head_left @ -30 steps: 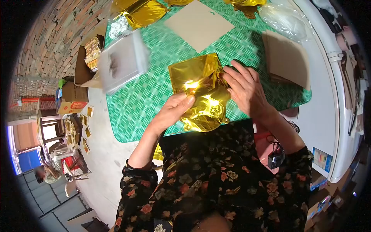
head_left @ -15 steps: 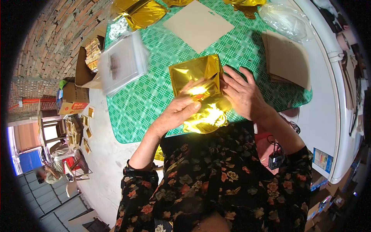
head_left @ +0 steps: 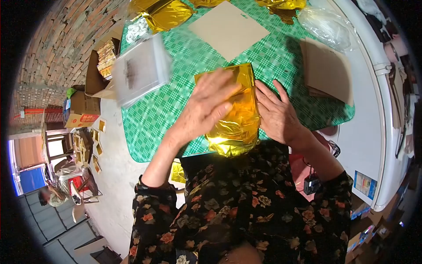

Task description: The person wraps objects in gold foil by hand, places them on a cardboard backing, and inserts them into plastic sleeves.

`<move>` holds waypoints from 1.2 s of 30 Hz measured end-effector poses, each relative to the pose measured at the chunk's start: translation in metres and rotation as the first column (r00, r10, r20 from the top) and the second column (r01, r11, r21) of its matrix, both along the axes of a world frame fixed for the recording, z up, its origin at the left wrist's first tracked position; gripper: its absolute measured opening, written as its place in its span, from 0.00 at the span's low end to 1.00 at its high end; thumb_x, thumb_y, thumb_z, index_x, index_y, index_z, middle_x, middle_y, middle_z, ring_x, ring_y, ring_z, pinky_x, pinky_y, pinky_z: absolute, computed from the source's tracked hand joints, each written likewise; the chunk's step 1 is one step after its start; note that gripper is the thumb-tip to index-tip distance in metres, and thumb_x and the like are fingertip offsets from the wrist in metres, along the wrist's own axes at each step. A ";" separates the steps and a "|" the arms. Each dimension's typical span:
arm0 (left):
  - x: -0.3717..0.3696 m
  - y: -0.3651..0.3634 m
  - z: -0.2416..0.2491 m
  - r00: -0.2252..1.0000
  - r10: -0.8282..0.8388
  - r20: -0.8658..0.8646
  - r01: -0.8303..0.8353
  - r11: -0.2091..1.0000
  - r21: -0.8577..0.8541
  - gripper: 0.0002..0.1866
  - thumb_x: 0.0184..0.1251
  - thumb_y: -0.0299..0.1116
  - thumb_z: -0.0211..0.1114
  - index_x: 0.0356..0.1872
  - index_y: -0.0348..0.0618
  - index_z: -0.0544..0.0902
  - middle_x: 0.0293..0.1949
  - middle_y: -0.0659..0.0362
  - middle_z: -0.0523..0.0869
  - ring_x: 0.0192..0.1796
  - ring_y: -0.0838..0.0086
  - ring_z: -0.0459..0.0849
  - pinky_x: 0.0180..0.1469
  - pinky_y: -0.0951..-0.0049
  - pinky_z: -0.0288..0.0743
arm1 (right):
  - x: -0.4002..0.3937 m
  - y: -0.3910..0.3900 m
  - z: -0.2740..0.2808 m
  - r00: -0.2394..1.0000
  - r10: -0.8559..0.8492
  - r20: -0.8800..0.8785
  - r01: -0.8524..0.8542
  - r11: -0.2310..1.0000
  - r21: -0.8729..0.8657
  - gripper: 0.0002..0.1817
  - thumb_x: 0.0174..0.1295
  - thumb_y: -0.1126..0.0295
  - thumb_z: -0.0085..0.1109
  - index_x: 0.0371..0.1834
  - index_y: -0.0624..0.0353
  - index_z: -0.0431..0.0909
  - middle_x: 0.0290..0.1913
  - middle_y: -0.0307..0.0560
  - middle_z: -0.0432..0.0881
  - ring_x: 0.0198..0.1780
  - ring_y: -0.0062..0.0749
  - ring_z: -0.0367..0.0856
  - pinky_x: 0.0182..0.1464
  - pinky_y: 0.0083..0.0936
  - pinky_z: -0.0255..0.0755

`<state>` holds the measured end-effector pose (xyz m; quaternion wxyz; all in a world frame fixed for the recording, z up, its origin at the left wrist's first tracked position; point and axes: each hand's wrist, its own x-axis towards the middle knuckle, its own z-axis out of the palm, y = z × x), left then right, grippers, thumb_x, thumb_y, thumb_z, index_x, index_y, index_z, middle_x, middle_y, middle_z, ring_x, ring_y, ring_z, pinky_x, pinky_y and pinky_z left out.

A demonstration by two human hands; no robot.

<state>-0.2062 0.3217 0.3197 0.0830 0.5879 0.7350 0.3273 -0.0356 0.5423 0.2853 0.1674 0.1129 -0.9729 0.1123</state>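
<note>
A shiny gold foil sheet (head_left: 239,105), smooth and squared off at its far end, lies at the near edge of the table. Its near end is crumpled and hangs toward my lap. My left hand (head_left: 204,103) rests over the foil's upper left part with fingers stretched out, slightly blurred by motion. Along the foil's right edge lies my right hand (head_left: 279,112), fingers spread and touching the side. Whatever may be under the foil is hidden.
A green checked tablecloth (head_left: 154,127) covers the table. On it are a beige board (head_left: 228,28), stacked boards (head_left: 329,72), clear plastic sleeves (head_left: 143,70), a plastic bag (head_left: 325,26) and more gold foil (head_left: 169,15). Cardboard boxes (head_left: 83,110) stand left; a person (head_left: 55,196) sits farther off.
My left hand has slid up and left across the foil, its fingers now near the far end. My right hand stays along the right edge, slightly lower. The foil's near part looks flatter.
</note>
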 end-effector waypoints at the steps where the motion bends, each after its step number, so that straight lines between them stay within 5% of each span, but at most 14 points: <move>1: -0.007 0.002 0.000 0.996 0.050 -0.073 -0.050 0.999 -0.002 0.27 0.84 0.48 0.58 0.77 0.50 0.77 0.81 0.45 0.68 0.85 0.46 0.59 0.85 0.40 0.50 | 0.000 0.000 0.000 1.000 0.002 0.000 -0.002 1.000 0.004 0.26 0.60 0.66 0.64 0.61 0.67 0.83 0.74 0.57 0.77 0.83 0.45 0.64 0.83 0.60 0.45; 4: -0.024 0.006 -0.010 0.994 0.092 -0.059 -0.091 0.996 0.014 0.29 0.85 0.48 0.55 0.80 0.48 0.72 0.83 0.45 0.64 0.86 0.46 0.58 0.85 0.41 0.48 | -0.001 -0.001 0.002 1.000 0.009 -0.014 -0.009 1.000 -0.006 0.26 0.60 0.66 0.65 0.61 0.68 0.82 0.74 0.59 0.77 0.83 0.46 0.65 0.83 0.61 0.46; 7: -0.027 0.010 -0.014 0.976 0.013 -0.217 -0.042 0.991 -0.130 0.31 0.87 0.49 0.51 0.84 0.52 0.64 0.87 0.47 0.55 0.88 0.49 0.51 0.88 0.51 0.43 | -0.001 0.000 0.004 1.000 0.027 0.007 -0.027 1.000 0.004 0.27 0.59 0.67 0.65 0.62 0.70 0.82 0.73 0.60 0.77 0.82 0.48 0.65 0.83 0.62 0.47; 12: -0.013 0.019 -0.029 0.927 -0.016 -0.375 -0.071 0.973 -0.219 0.30 0.88 0.54 0.45 0.83 0.61 0.67 0.87 0.51 0.57 0.89 0.54 0.50 0.88 0.45 0.37 | -0.004 -0.002 -0.001 0.999 0.042 0.013 -0.041 0.999 -0.024 0.29 0.59 0.67 0.65 0.63 0.71 0.81 0.73 0.62 0.77 0.82 0.51 0.65 0.84 0.62 0.46; 30: -0.014 0.018 -0.029 0.934 -0.022 -0.355 -0.063 0.972 -0.228 0.29 0.88 0.56 0.43 0.82 0.62 0.70 0.86 0.52 0.58 0.88 0.53 0.50 0.88 0.46 0.36 | 0.007 -0.022 -0.002 0.999 0.030 0.025 -0.027 0.993 -0.118 0.30 0.67 0.56 0.63 0.71 0.56 0.80 0.75 0.59 0.75 0.84 0.54 0.63 0.84 0.65 0.44; 33: -0.009 0.022 -0.014 0.882 0.007 -0.471 -0.105 0.978 -0.180 0.28 0.87 0.54 0.46 0.81 0.61 0.71 0.85 0.52 0.60 0.88 0.52 0.52 0.88 0.44 0.38 | 0.005 -0.024 -0.002 1.000 0.006 0.026 -0.003 0.994 -0.105 0.30 0.67 0.55 0.63 0.71 0.57 0.79 0.75 0.59 0.75 0.84 0.52 0.63 0.84 0.65 0.43; 36: -0.011 0.031 -0.004 0.933 -0.018 -0.359 -0.026 0.993 -0.118 0.28 0.86 0.52 0.49 0.80 0.57 0.72 0.84 0.51 0.63 0.87 0.51 0.55 0.87 0.44 0.43 | 0.005 -0.026 -0.003 0.999 -0.015 0.030 0.019 0.992 -0.122 0.31 0.67 0.56 0.63 0.71 0.58 0.79 0.74 0.59 0.75 0.84 0.51 0.63 0.84 0.65 0.43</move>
